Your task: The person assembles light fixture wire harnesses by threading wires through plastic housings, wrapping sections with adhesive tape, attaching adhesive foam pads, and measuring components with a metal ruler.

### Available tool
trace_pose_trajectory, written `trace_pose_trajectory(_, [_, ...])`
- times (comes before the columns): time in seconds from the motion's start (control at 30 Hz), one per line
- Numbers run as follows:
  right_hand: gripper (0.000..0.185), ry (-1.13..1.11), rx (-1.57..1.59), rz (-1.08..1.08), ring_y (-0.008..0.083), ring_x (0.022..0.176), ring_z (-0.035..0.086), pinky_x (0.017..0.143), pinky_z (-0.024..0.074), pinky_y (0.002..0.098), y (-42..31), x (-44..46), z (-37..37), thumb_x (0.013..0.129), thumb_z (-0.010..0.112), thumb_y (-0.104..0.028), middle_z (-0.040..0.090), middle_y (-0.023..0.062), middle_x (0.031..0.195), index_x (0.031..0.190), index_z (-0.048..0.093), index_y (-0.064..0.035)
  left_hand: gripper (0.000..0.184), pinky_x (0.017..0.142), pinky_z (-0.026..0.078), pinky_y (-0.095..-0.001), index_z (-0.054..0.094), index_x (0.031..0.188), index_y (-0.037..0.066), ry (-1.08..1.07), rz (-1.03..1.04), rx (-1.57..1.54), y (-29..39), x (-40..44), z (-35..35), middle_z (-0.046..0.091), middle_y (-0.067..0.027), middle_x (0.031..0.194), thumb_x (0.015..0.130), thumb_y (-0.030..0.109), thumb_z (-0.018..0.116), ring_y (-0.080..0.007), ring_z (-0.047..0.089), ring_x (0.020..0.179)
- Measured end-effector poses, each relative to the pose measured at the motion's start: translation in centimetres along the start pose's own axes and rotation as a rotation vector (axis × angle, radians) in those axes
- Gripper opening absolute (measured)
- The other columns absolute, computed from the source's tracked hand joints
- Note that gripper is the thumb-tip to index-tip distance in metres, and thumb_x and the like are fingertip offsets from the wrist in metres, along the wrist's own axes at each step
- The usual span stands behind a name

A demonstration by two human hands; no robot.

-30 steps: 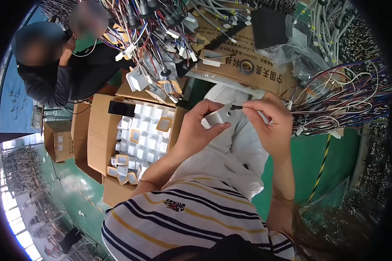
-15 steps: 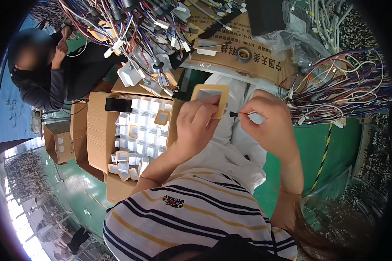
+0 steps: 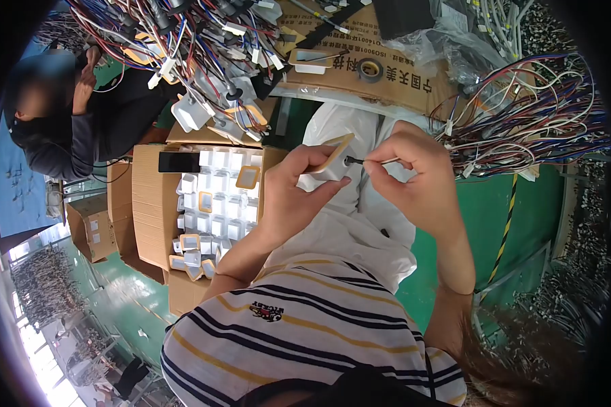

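Observation:
My left hand point(image 3: 285, 193) is closed around a small white plastic box with a tan rim point(image 3: 334, 168), tilted so its side with a round hole faces right. Between the thumb and fingers of my right hand point(image 3: 417, 180) is a thin cable with a black end point(image 3: 355, 161). That black end is at the hole in the box; how deep it sits I cannot tell. Both hands are above my lap.
A cardboard carton point(image 3: 157, 203) at left holds several white boxes, with a black phone-like object point(image 3: 178, 162) on it. Wire bundles point(image 3: 529, 132) lie right and upper left. Tape point(image 3: 371, 70) rests on the cardboard-covered table point(image 3: 404, 95). Another person point(image 3: 54, 146) sits at upper left.
My left hand has turned the box so its holed side faces my right hand. The cable's black end, apart from the box before, is now at the hole.

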State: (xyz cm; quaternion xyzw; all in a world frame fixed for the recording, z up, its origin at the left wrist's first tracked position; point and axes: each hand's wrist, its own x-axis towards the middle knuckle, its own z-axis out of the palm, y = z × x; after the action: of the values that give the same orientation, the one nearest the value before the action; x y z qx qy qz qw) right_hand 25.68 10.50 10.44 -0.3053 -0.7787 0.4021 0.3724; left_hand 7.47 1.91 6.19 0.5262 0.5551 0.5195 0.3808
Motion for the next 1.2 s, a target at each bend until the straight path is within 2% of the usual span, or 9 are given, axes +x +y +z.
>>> trace_pose_trajectory(0.27, [0.010, -0.038, 0.045, 0.176, 0.0080, 0.060, 0.042, 0.053, 0.0306, 0.0234, -0.7, -0.1, -0.1, 0.073, 0.069, 0.004, 0.052, -0.0001, 0.069, 0.079, 0.063, -0.0002, 0.030, 0.078, 0.051, -0.0265, 0.056, 0.091, -0.001, 0.064, 0.219, 0.226, -0.6, -0.4, 0.1, 0.068, -0.0109, 0.105, 0.072, -0.007, 0.079, -0.0114, 0.062, 0.089])
trace_pose_trajectory(0.37, [0.011, -0.070, 0.069, 0.160, 0.0130, 0.062, 0.049, 0.055, 0.0364, 0.0261, 0.3, -0.4, 0.1, 0.072, 0.068, 0.004, 0.053, 0.0023, 0.071, 0.077, 0.061, -0.0005, 0.030, 0.072, 0.052, -0.0267, 0.055, 0.086, -0.001, 0.073, 0.352, 0.400, -0.5, -0.3, 0.1, 0.069, -0.0101, 0.104, 0.070, -0.004, 0.080, -0.0114, 0.062, 0.083])
trace_pose_trajectory(0.5, [0.012, -0.170, -0.287, -0.037, 0.0248, 0.066, 0.054, 0.060, 0.0432, 0.0346, -1.2, -0.1, -0.4, 0.068, 0.067, 0.004, 0.056, 0.0074, 0.075, 0.075, 0.057, -0.0009, 0.031, 0.061, 0.051, -0.0275, 0.055, 0.082, 0.002, 0.062, 0.428, 0.523, -0.4, -0.3, 0.3, 0.071, -0.0087, 0.100, 0.067, 0.000, 0.082, -0.0149, 0.063, 0.073])
trace_pose_trajectory(0.6, [0.012, -0.207, -0.399, -0.114, 0.0296, 0.069, 0.056, 0.063, 0.0452, 0.0385, -1.7, 0.1, -0.3, 0.067, 0.066, 0.003, 0.056, 0.0098, 0.076, 0.074, 0.056, -0.0008, 0.030, 0.068, 0.049, -0.0331, 0.055, 0.083, 0.005, 0.007, 0.059, 0.256, -0.5, -0.7, 0.6, 0.071, -0.0065, 0.097, 0.067, 0.001, 0.079, -0.0242, 0.064, 0.079])
trace_pose_trajectory(0.8, [0.008, -0.327, -0.239, 0.115, 0.0318, 0.073, 0.058, 0.064, 0.0451, 0.0428, -0.9, 0.5, -0.7, 0.070, 0.064, -0.002, 0.057, 0.0122, 0.073, 0.070, 0.056, -0.0007, 0.025, 0.070, 0.050, -0.0339, 0.056, 0.084, 0.005, 0.024, 0.627, 0.705, -1.5, -0.5, 0.5, 0.069, -0.0077, 0.101, 0.069, 0.004, 0.076, -0.0242, 0.065, 0.082])
trace_pose_trajectory(0.9, [0.007, -0.268, -0.131, 0.179, 0.0323, 0.073, 0.058, 0.063, 0.0452, 0.0431, 0.1, 0.6, -0.3, 0.073, 0.064, -0.004, 0.057, 0.0124, 0.073, 0.072, 0.057, -0.0019, 0.029, 0.066, 0.051, -0.0349, 0.055, 0.080, 0.004, 0.045, 0.667, 0.749, -1.4, -0.8, 0.8, 0.069, -0.0096, 0.100, 0.066, 0.000, 0.080, -0.0284, 0.064, 0.079])
trace_pose_trajectory(1.1, [0.009, -0.099, -0.233, -0.004, 0.0297, 0.071, 0.058, 0.062, 0.0462, 0.0374, 1.0, -2.4, 2.6, 0.078, 0.064, -0.002, 0.054, 0.0106, 0.076, 0.086, 0.061, -0.0034, 0.033, 0.071, 0.052, -0.0281, 0.063, 0.098, 0.000, -0.033, 0.020, 0.244, -1.3, -1.2, 0.5, 0.068, -0.0089, 0.098, 0.071, 0.004, 0.082, -0.0145, 0.064, 0.078])
trace_pose_trajectory(1.13, [0.011, -0.073, -0.249, -0.022, 0.0277, 0.069, 0.058, 0.062, 0.0462, 0.0361, 1.5, -2.9, 2.7, 0.078, 0.064, 0.000, 0.055, 0.0099, 0.077, 0.088, 0.063, -0.0034, 0.039, 0.074, 0.052, -0.0255, 0.064, 0.105, -0.001, -0.038, 0.021, 0.300, -1.6, -1.4, 0.4, 0.068, -0.0084, 0.098, 0.072, 0.005, 0.083, -0.0095, 0.062, 0.081])
trace_pose_trajectory(1.2, [0.015, -0.036, -0.216, -0.023, 0.0269, 0.069, 0.057, 0.062, 0.0460, 0.0353, 1.6, -3.2, 2.4, 0.078, 0.064, 0.003, 0.054, 0.0096, 0.077, 0.092, 0.064, -0.0034, 0.036, 0.071, 0.053, -0.0280, 0.064, 0.100, 0.000, -0.014, 0.037, 0.291, -2.0, -1.4, 0.5, 0.068, -0.0106, 0.094, 0.071, 0.007, 0.083, -0.0167, 0.064, 0.078])
